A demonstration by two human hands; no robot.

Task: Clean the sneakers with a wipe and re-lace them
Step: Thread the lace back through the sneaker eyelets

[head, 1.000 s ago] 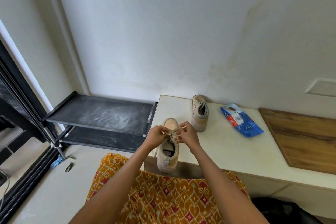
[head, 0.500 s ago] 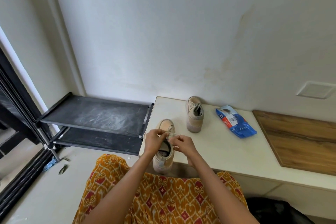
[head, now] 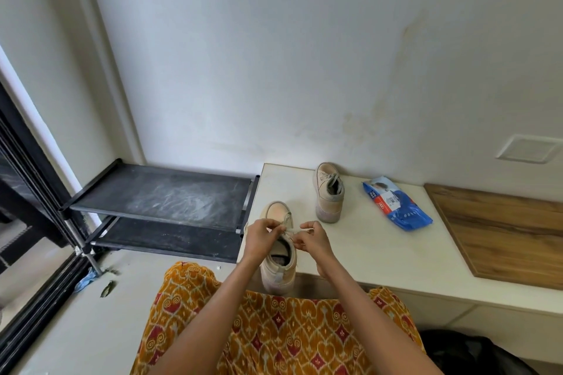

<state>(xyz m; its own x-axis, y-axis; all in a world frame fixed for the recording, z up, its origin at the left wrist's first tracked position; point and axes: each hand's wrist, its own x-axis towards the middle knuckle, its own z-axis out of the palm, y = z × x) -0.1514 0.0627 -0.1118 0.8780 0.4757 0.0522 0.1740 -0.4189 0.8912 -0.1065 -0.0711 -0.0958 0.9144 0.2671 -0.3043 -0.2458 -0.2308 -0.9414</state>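
Near sneaker seen at table front edge, heel overhanging. Lace pinched taut over tongue between left hand and right hand. Lace judged thin, limp, slippery: best gripped near ends. Second sneaker laced, beside wipes pack.

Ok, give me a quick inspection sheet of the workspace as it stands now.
Surface: cream bench top, wooden board at its right end.
Job's things: near sneaker at the front edge, laces being tied; far sneaker by the wall, laced; blue wipes pack beside it.
Clutter: leaf and blue scrap on floor.
Grippers: left hand and right hand each pinch a lace.
Cables: nothing seen.
Surroundings: dusty black shoe rack, stained wall.
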